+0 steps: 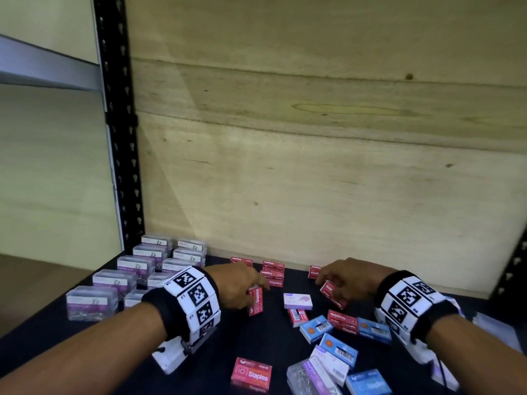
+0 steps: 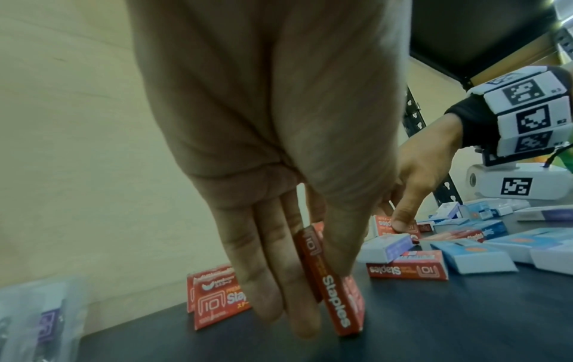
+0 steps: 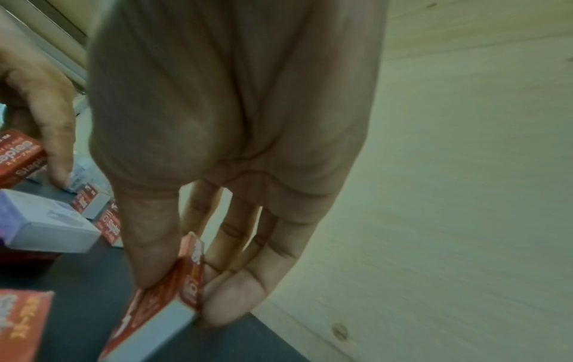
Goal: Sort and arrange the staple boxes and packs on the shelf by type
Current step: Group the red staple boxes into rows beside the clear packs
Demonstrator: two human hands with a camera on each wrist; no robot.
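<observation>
My left hand (image 1: 251, 287) pinches a red staples box (image 1: 255, 300) on its narrow edge on the dark shelf (image 1: 228, 337). In the left wrist view the left hand (image 2: 313, 306) holds this red box (image 2: 336, 301) between thumb and fingers, close to two red boxes (image 2: 214, 301) by the back wall. My right hand (image 1: 328, 283) grips another red staples box (image 1: 333, 293), tilted. The right wrist view shows the right hand (image 3: 186, 289) with thumb and fingers on that box (image 3: 161, 301). A stack of red boxes (image 1: 273, 274) stands at the back between the hands.
Clear paper-clip boxes (image 1: 128, 275) stand in rows at the back left. Blue boxes (image 1: 316, 327), a white-and-purple box (image 1: 297, 301) and more red boxes (image 1: 251, 373) lie scattered at the front right. A plywood back wall (image 1: 313, 166) and a black upright post (image 1: 119, 138) bound the shelf.
</observation>
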